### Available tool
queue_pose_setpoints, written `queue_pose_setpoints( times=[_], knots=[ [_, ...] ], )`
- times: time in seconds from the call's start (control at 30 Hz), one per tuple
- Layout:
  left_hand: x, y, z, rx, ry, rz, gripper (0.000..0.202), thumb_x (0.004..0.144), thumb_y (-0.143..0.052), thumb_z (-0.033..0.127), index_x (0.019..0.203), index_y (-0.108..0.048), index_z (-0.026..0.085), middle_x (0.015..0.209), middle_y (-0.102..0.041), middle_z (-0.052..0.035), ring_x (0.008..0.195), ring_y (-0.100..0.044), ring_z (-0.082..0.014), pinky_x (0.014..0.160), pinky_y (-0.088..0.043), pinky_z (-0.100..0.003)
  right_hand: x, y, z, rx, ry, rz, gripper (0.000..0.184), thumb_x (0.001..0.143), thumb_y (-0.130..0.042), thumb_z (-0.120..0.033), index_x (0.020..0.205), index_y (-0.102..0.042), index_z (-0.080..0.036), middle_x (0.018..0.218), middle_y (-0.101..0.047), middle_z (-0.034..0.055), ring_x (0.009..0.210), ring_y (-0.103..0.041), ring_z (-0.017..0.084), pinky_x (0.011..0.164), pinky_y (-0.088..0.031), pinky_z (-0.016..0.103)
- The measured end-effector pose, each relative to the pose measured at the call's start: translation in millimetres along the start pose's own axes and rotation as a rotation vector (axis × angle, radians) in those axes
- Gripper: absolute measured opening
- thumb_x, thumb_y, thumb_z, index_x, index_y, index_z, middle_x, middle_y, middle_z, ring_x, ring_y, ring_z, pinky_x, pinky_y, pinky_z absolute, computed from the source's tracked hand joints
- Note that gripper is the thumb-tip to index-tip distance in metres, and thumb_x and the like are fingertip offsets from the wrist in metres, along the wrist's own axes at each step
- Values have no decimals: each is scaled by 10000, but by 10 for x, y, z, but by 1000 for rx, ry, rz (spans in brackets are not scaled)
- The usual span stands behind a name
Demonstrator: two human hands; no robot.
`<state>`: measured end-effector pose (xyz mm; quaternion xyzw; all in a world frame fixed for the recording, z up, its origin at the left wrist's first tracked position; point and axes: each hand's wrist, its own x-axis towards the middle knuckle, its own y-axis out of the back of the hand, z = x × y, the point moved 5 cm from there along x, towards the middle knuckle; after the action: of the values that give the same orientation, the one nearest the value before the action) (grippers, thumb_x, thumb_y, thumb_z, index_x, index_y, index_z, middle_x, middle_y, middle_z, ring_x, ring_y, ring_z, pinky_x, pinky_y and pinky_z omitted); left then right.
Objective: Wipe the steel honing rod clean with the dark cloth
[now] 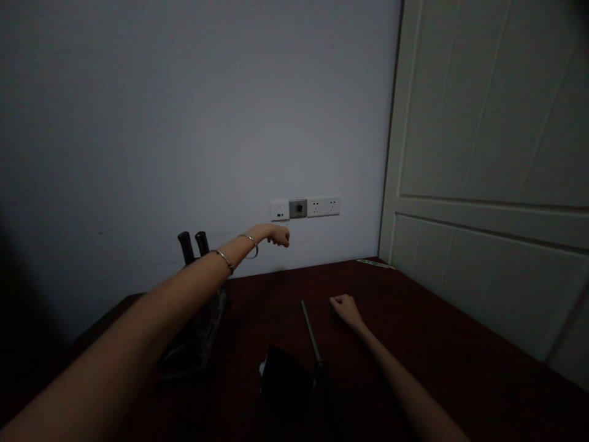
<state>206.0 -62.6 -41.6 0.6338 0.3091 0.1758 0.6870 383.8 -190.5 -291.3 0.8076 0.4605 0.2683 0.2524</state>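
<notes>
Your left forearm [151, 325] extends forward, left hand [278, 235] curled below a wall socket [280, 209]; your right hand [345, 309], well apart, curls near a rod [311, 331]; whether either holds anything, I cannot tell.

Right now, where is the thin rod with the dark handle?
In the head view, the thin rod lies on the dark red table, just right of lower centre, between the black object and the right hand.

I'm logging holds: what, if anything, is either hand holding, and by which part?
Neither the left hand nor right hand visibly holds anything; both are curled, and either grip could hide something small.
</notes>
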Motion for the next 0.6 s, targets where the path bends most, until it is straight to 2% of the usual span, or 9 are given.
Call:
queue_pose_setpoints(
  times=[0.07,0.13,0.3,0.4,0.5,0.6],
  knots=[
    [35,-351,93,-47,-43,21,301,840,-509,315,1086,-524,142,1077,-553,-73,911,-559,-180,768,-477,-379,0,0,7,4,-5,2,325,832,-512,-360,1046,-572,-122,1075,-558,21,921,-556,255,757,-484,373],
    [43,-727,113,-104,-60,57,315,845,-502,315,1112,-511,150,1109,-538,-77,935,-553,-188,782,-475,-389,7,-4,18,5,-6,0,327,832,-512,-361,1045,-573,-121,1077,-558,19,923,-555,258,758,-483,373],
    [-57,-1548,-112,-257,30,256,298,856,-477,310,1100,-522,145,1109,-558,-73,958,-555,-189,821,-455,-380,29,-23,54,-4,-5,-16,325,832,-513,-359,1048,-571,-123,1081,-557,21,924,-555,255,756,-484,372],
    [-158,-1913,-329,-310,152,379,314,882,-366,255,1135,-505,131,1167,-556,-89,1054,-525,-174,880,-405,-264,36,-39,74,-3,-6,-31,325,831,-516,-356,1053,-567,-124,1083,-556,24,925,-556,252,756,-484,373],
    [-246,-2189,-506,-322,268,449,361,898,-286,268,1145,-488,100,1175,-550,-137,1094,-507,-188,906,-372,-268,37,-51,90,9,-8,-40,318,832,-520,-345,1065,-559,-132,1095,-554,35,923,-558,236,751,-486,369],
    [-306,-2375,-599,-321,324,474,408,915,-206,309,1128,-493,113,1149,-566,-145,1093,-512,-195,901,-366,-284,32,-56,101,22,-11,-39,317,831,-522,-345,1065,-557,-134,1094,-554,36,923,-559,234,751,-486,369]
  ],
)
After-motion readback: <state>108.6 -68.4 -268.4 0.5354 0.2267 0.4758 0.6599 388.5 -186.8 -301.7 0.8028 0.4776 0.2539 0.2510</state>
